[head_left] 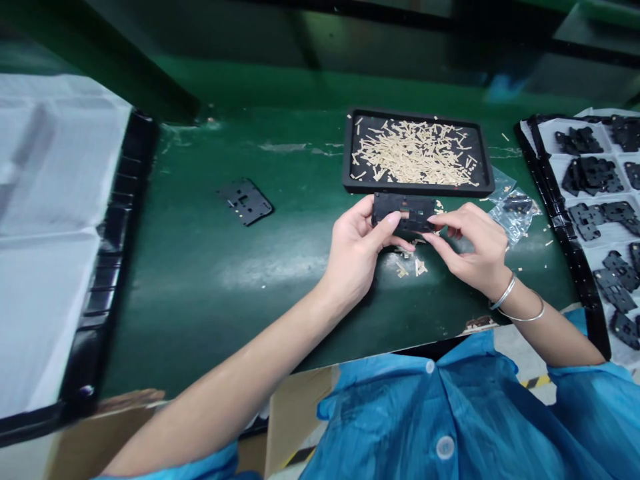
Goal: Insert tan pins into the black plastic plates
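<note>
My left hand (356, 248) grips a flat black plastic part (406, 210) by its left end, thumb across the front. My right hand (470, 245) pinches the same part at its right end, fingers curled; two silver bangles sit on that wrist. The part is held just above the green table (210, 267), in front of a black tray (350, 150) that is strewn with several small beige strips (415, 153). A few loose beige strips (413, 267) lie on the table under my hands.
Another black part (245, 201) lies alone to the left. A clear plastic bag (515, 208) lies right of my hands. At the right edge a black tray (565, 227) with white paper holds several black parts (595, 175). A paper-covered tray (107, 267) fills the left.
</note>
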A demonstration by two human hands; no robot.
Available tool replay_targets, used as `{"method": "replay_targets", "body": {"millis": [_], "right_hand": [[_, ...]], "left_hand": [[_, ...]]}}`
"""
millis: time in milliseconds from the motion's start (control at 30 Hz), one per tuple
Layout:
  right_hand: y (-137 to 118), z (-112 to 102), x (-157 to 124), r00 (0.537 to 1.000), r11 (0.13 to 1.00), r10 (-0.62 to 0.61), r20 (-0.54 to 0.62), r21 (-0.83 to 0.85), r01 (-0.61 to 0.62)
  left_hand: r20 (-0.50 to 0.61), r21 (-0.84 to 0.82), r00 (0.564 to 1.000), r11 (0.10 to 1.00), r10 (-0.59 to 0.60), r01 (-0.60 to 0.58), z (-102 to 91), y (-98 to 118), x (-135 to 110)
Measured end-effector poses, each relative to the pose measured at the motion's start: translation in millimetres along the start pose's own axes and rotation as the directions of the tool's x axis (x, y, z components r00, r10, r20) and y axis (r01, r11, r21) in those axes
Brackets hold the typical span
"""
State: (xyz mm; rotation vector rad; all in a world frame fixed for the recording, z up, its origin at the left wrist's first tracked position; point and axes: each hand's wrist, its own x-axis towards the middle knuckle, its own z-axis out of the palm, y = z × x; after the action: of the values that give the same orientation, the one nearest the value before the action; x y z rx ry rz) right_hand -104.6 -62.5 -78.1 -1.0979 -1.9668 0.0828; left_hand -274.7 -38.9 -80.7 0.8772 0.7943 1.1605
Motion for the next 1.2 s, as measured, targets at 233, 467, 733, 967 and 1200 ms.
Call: {"method": "replay_targets", "body": {"millis": [233,467,733,967,1200], "right_hand": [[-3,-2,6,0.837,0.747,0.522,0.165,0.385,-0.542],[20,1,20,0.620,0.335,0.650,0.439,0.566,-0.753],[87,14,130,0.517,0.354,0.843,0.151,0.568,-0.743],[95,3,125,0.573,0.495,0.816,0.077,0.419,-0.761],[0,-1,49,0.607,0.876,0.451,0.654,-0.194,-0.442]], "left_hand": [[0.050,-0.005,0.997,0.998,-0.063,0.063,0.4,-1,0],[-0.015,0.054,1.000,0.998,-0.018,0.019,-6.5,-4,7],[-0.153,0.043,0.984,0.996,0.090,-0.084,-18.2,1,22],[-0.161,0.077,0.983,0.994,0.087,-0.075,-19.4,2,23],[-0.138,0.084,0.987,0.994,0.077,-0.066,-16.1,-1,20]]}}
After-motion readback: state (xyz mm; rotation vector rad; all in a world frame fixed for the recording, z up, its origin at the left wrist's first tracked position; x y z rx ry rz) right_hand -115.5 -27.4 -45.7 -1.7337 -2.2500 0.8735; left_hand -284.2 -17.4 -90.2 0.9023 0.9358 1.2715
